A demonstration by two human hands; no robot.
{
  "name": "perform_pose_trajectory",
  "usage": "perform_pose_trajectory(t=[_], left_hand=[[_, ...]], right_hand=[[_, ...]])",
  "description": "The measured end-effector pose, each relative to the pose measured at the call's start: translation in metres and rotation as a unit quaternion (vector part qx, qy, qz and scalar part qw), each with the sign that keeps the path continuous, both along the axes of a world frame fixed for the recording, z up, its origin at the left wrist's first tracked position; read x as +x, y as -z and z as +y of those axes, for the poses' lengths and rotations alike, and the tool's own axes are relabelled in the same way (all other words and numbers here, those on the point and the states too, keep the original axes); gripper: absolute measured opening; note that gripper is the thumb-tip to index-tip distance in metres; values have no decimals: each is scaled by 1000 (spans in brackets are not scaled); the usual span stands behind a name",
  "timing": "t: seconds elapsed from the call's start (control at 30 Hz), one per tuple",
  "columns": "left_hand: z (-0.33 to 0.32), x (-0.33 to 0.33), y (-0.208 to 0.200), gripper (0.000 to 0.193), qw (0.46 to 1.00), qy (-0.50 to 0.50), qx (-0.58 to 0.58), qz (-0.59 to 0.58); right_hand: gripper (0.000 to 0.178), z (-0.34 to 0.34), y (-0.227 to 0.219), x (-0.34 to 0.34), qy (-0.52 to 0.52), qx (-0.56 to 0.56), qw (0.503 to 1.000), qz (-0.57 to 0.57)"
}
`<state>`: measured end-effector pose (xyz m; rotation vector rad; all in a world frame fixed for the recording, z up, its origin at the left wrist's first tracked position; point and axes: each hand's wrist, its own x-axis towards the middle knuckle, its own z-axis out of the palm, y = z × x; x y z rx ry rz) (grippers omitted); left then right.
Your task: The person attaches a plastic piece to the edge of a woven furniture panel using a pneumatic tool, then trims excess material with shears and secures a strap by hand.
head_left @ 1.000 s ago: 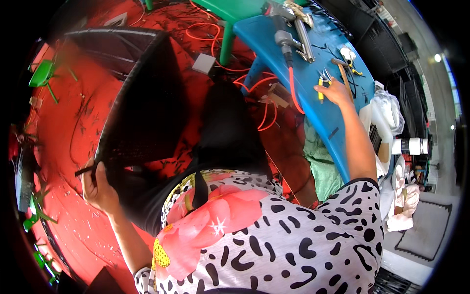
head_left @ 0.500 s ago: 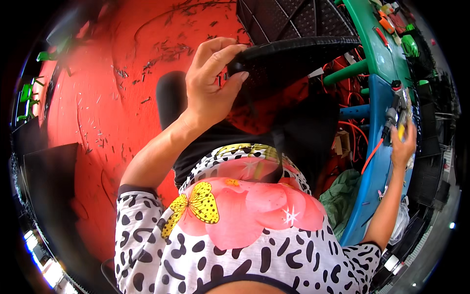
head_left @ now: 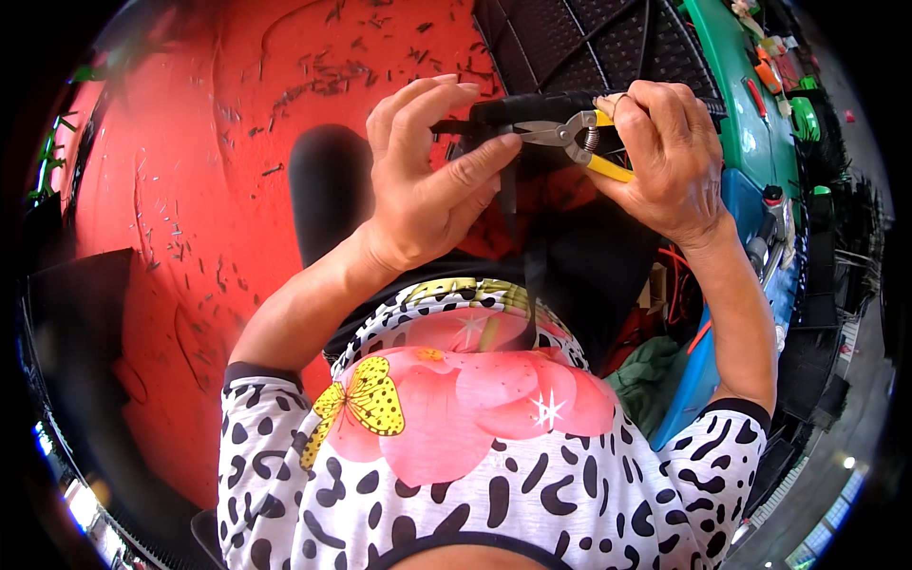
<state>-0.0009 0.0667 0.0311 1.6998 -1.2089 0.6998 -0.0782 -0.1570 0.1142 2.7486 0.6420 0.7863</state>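
My left hand (head_left: 423, 180) is closed, thumb and fingers curled round a flat black strip (head_left: 454, 126) at the end of a dark padded-looking edge (head_left: 532, 103). In my right hand (head_left: 670, 157) is a pair of yellow-handled snips (head_left: 576, 133), a spring between the handles. The jaws point left and reach the strip beside my left thumb. Whether they touch it, I cannot tell. Another black strap hangs down below the jaws. Behind the edge stands a black woven panel (head_left: 598, 47) with raised ribs.
Short black offcuts litter the red floor (head_left: 204, 190) at the left. On the right stand a green stool (head_left: 736, 104) and a blue one (head_left: 703, 380), with hand tools on top. Green cloth (head_left: 646, 380) lies below, near a red hose. Dark panels line the far right.
My right hand has come from the blue stool to the front of my left hand, bringing the snips. The black edge now sits more level, and my left hand is slightly lower.
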Motion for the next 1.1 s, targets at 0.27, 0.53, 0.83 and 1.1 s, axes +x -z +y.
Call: perform_pose_trajectory(t=[0.27, 0.53, 0.83, 1.1], left_hand=[[-7, 0, 15, 44, 998, -9, -62, 0], [-6, -2, 12, 43, 997, -27, -74, -18], [-6, -7, 10, 39, 996, -49, -69, -6], [-6, -11, 8, 35, 997, -13, -68, 21]], right_hand=[[51, -6, 7, 2, -38, 20, 998, -42], [37, -4, 10, 10, -43, -6, 996, -82], [30, -2, 16, 18, -51, -24, 993, -107], [35, 2, 14, 18, -56, -30, 992, -105]])
